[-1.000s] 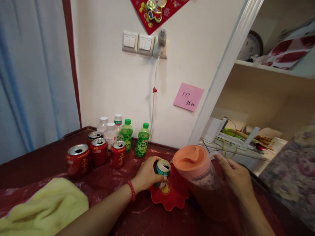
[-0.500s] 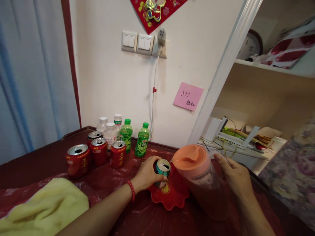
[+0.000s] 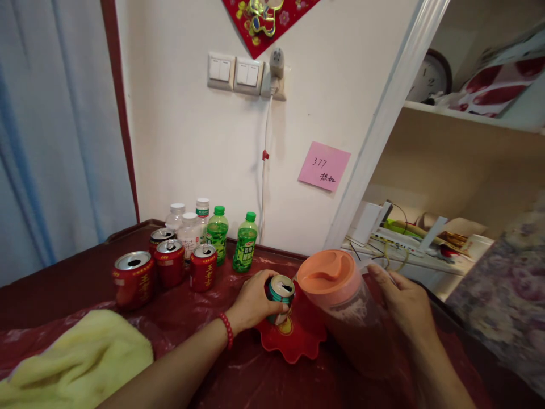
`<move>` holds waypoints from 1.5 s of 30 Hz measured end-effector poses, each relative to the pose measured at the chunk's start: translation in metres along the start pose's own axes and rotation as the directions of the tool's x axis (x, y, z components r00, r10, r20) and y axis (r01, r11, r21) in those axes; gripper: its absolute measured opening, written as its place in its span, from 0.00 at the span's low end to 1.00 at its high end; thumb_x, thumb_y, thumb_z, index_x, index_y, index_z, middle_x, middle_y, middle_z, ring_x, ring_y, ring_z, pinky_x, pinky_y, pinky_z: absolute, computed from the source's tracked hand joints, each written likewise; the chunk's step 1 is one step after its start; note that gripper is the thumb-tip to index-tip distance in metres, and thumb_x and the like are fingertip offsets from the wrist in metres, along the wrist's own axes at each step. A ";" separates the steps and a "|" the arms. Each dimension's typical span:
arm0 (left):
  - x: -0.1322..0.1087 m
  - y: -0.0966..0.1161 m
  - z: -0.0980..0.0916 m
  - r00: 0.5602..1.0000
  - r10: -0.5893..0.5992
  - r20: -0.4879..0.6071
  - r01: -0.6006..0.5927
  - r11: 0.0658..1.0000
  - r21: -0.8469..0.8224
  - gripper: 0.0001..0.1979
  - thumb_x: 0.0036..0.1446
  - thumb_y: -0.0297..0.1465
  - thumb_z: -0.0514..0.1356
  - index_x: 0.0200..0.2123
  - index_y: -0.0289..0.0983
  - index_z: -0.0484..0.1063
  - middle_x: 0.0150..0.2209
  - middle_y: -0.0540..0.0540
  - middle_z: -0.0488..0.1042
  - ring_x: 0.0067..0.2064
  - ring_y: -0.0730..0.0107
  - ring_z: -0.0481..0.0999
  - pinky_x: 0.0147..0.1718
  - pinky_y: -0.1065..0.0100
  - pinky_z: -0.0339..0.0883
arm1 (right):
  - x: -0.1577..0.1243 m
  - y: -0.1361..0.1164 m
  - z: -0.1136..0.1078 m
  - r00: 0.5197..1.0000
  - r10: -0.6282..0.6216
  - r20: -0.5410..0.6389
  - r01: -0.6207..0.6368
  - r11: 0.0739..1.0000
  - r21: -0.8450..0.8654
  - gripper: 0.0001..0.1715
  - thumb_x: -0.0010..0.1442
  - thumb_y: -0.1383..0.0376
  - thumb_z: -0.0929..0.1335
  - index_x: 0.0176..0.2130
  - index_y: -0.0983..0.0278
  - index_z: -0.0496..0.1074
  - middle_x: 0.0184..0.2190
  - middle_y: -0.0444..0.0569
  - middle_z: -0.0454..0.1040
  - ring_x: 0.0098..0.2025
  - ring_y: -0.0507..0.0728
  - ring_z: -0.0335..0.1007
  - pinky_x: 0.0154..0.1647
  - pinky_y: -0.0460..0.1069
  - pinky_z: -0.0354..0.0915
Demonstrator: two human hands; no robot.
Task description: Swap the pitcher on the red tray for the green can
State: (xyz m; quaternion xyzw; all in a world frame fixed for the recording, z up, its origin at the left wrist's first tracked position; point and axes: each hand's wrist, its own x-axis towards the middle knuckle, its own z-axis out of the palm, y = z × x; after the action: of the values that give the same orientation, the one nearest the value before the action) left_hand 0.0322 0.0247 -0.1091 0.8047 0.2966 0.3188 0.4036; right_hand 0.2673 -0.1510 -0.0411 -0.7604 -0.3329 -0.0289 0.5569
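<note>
My left hand (image 3: 254, 300) is wrapped round a small teal can (image 3: 280, 291) with an open top, which stands on a red scalloped plate (image 3: 298, 341). My right hand (image 3: 404, 307) grips the handle side of a clear plastic pitcher (image 3: 353, 324) with an orange lid (image 3: 327, 272). The pitcher is tilted toward the can, its lid edge close beside the can's top. A reddish-brown liquid fills the lower part of the pitcher.
Several opened red cans (image 3: 169, 262) and green and clear bottles (image 3: 244, 241) stand at the back left by the wall. A yellow towel (image 3: 80, 363) lies at the near left. A red plastic sheet covers the table (image 3: 63, 284). Cluttered shelves (image 3: 426, 238) are at the right.
Nothing has visibly moved apart from a slight shift of the view; both hands keep their hold on the can and the pitcher.
</note>
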 end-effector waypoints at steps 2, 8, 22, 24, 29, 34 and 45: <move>0.001 -0.001 0.000 1.000 0.001 0.002 -0.001 1.000 -0.008 0.29 0.36 0.29 0.75 0.45 0.40 0.73 0.46 0.47 0.77 0.46 0.58 0.75 0.48 0.62 0.66 | 0.001 0.001 0.000 1.000 -0.008 0.001 0.008 1.000 0.006 0.35 0.50 0.34 0.68 0.20 0.61 0.65 0.16 0.39 0.56 0.23 0.51 0.51 0.24 0.48 0.50; 0.001 -0.001 0.000 1.000 0.002 0.003 -0.002 1.000 -0.008 0.30 0.36 0.29 0.75 0.46 0.40 0.73 0.46 0.47 0.77 0.47 0.58 0.75 0.48 0.61 0.67 | 0.002 0.002 0.001 1.000 0.008 0.004 -0.008 1.000 0.011 0.34 0.49 0.34 0.69 0.23 0.62 0.69 0.17 0.39 0.57 0.24 0.52 0.52 0.25 0.48 0.51; 0.002 -0.003 0.000 1.000 0.001 -0.003 -0.001 1.000 0.011 0.30 0.35 0.30 0.75 0.46 0.40 0.74 0.47 0.46 0.78 0.48 0.56 0.76 0.51 0.60 0.67 | -0.003 -0.004 0.002 0.999 -0.025 -0.023 0.025 0.999 0.029 0.33 0.51 0.36 0.69 0.21 0.61 0.65 0.16 0.39 0.56 0.22 0.51 0.50 0.23 0.47 0.49; 0.001 -0.003 0.000 1.000 0.003 -0.004 -0.003 1.000 0.012 0.30 0.35 0.30 0.75 0.46 0.40 0.74 0.47 0.46 0.78 0.48 0.56 0.76 0.51 0.60 0.67 | -0.003 -0.004 0.002 0.999 -0.025 -0.027 0.025 1.000 0.017 0.33 0.51 0.36 0.69 0.21 0.61 0.66 0.16 0.39 0.56 0.22 0.52 0.51 0.23 0.48 0.49; 0.001 -0.004 0.000 1.000 0.007 0.000 -0.007 1.000 0.015 0.31 0.36 0.30 0.75 0.47 0.40 0.74 0.47 0.46 0.77 0.48 0.56 0.76 0.50 0.60 0.67 | -0.003 -0.004 0.002 1.000 -0.020 -0.017 0.020 1.000 0.019 0.33 0.51 0.36 0.69 0.22 0.62 0.69 0.16 0.39 0.57 0.23 0.52 0.52 0.23 0.47 0.50; 0.002 -0.003 0.000 1.000 0.010 -0.001 -0.010 1.000 0.014 0.31 0.36 0.29 0.75 0.47 0.40 0.74 0.47 0.46 0.77 0.48 0.57 0.76 0.50 0.61 0.67 | -0.002 -0.002 0.003 0.999 -0.024 -0.025 0.024 0.999 0.021 0.34 0.50 0.35 0.69 0.23 0.62 0.70 0.17 0.39 0.57 0.23 0.52 0.52 0.23 0.47 0.51; 0.001 -0.004 0.000 1.000 0.021 0.000 -0.021 1.000 0.009 0.30 0.36 0.30 0.75 0.47 0.40 0.74 0.47 0.46 0.78 0.48 0.56 0.76 0.50 0.60 0.67 | -0.003 -0.004 0.004 1.000 -0.011 -0.026 0.012 0.999 0.043 0.34 0.50 0.35 0.69 0.26 0.64 0.74 0.17 0.40 0.57 0.23 0.52 0.52 0.22 0.47 0.51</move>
State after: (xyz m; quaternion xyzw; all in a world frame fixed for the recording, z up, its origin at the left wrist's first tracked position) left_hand 0.0325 0.0275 -0.1124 0.8096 0.2894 0.3218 0.3966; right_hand 0.2615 -0.1487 -0.0406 -0.7459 -0.3305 -0.0349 0.5772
